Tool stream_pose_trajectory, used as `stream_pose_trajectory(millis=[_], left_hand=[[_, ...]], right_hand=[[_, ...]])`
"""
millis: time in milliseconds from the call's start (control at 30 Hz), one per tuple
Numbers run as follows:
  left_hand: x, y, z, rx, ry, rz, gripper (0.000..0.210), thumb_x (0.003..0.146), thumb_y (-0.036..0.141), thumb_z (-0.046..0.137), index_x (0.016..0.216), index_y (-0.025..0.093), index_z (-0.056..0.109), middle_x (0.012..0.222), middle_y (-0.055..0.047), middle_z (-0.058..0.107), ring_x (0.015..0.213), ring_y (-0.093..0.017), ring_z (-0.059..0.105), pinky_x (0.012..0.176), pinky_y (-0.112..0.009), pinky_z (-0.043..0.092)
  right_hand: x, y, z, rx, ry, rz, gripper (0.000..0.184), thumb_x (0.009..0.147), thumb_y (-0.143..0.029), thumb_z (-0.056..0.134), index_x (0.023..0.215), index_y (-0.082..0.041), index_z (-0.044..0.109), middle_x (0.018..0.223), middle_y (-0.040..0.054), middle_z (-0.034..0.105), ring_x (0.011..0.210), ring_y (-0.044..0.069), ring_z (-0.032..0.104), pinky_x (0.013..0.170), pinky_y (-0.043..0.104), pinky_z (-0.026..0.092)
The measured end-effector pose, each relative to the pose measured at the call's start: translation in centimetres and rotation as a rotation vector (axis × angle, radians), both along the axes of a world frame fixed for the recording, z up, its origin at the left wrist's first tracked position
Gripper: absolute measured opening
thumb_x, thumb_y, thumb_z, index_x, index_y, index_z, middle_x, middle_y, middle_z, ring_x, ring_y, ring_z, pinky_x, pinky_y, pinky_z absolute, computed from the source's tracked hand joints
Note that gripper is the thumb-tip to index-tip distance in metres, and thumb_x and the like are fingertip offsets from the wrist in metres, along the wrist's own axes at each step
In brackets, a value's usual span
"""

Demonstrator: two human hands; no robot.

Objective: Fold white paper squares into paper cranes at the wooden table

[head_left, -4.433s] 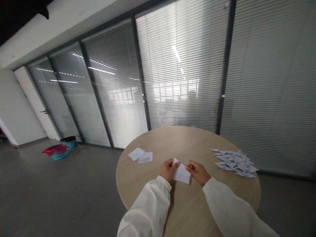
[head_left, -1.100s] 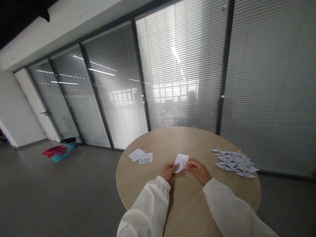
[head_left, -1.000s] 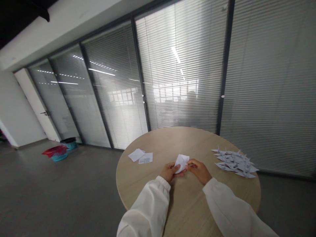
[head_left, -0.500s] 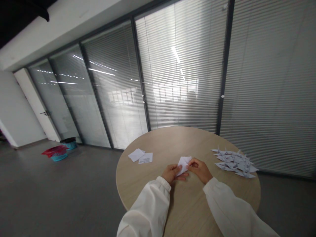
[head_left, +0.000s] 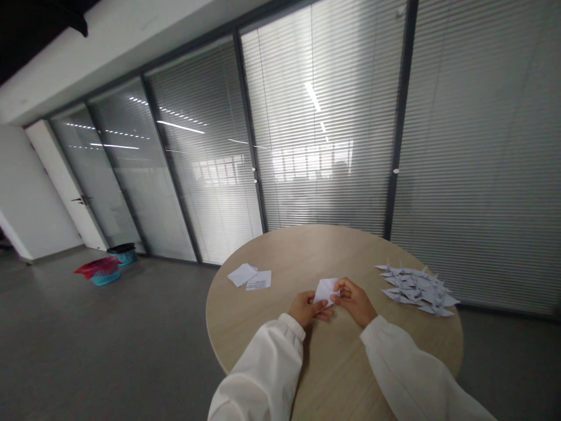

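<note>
Between my two hands is a small folded piece of white paper (head_left: 325, 289), held just above the round wooden table (head_left: 280, 251). My left hand (head_left: 307, 308) grips its lower left side, thumb on top and fingers underneath. On the right edge, the thumb and index finger of my right hand (head_left: 353, 300) pinch the paper. To the right lies a pile of folded white paper cranes (head_left: 416, 286). Several flat paper sheets (head_left: 242, 274) lie at the left of the table, one with printed text.
A glass partition with blinds (head_left: 324, 146) stands behind the table. On the floor at left are a blue bin with a red liner (head_left: 100, 270) and another with a black liner (head_left: 124, 254). A white door (head_left: 65, 184) is at the far left.
The folded paper has turned slightly in my hands and looks shorter and wider. My left thumb has shifted a little to the right across it.
</note>
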State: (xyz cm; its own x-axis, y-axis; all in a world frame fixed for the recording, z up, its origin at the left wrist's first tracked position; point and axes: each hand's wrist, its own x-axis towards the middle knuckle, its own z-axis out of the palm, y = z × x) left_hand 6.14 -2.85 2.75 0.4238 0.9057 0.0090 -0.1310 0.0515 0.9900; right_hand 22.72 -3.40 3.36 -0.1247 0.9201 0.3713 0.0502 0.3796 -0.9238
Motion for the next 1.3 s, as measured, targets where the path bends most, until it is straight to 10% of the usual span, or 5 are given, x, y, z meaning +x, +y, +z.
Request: stream_pose_trajectory(millis=[467,700,967,1300], left_hand=[[0.0,0.0,0.0,-0.030,0.021,0.024,0.044,0.054,0.041,0.072,0.077,0.006,0.060,0.068,-0.012,0.066,0.061,-0.023,0.064,0.056,-0.033,0.051],[0.1,-0.4,0.2,-0.023,0.040,-0.031,0.044,0.054,0.042,0.072,0.077,0.006,0.061,0.070,-0.011,0.065,0.062,-0.022,0.064,0.057,-0.032,0.051],[0.1,-0.7,0.6,0.006,0.068,-0.057,0.045,0.050,0.035,0.076,0.081,0.006,0.062,0.072,-0.010,0.066,0.064,-0.019,0.063,0.061,-0.030,0.051],[-0.4,-0.1,1.8,-0.009,-0.112,0.250,0.039,0.047,0.030,0.078,0.076,0.008,0.064,0.070,-0.008,0.068,0.068,-0.019,0.064,0.061,-0.027,0.053]], right_hand=[[0.0,-0.1,0.0,-0.022,0.061,0.069,0.034,0.061,-0.029,0.067,0.083,-0.022,0.042,0.068,-0.0024,0.061,0.059,0.014,0.059,0.056,0.026,0.047],[-0.4,-0.7,0.6,-0.056,0.167,0.116,0.073,0.061,-0.022,0.066,0.122,-0.024,0.025,0.079,0.0006,0.063,0.070,0.017,0.062,0.068,0.032,0.050],[0.2,-0.5,0.4,-0.003,0.023,-0.044,0.050,0.063,-0.025,0.062,0.110,-0.019,0.046,0.070,-0.0001,0.063,0.062,0.016,0.059,0.057,0.027,0.048],[0.4,-0.6,1.0,0.003,0.038,-0.133,0.042,0.062,-0.032,0.063,0.101,-0.019,0.051,0.082,0.0035,0.066,0.072,0.020,0.061,0.062,0.028,0.048]])
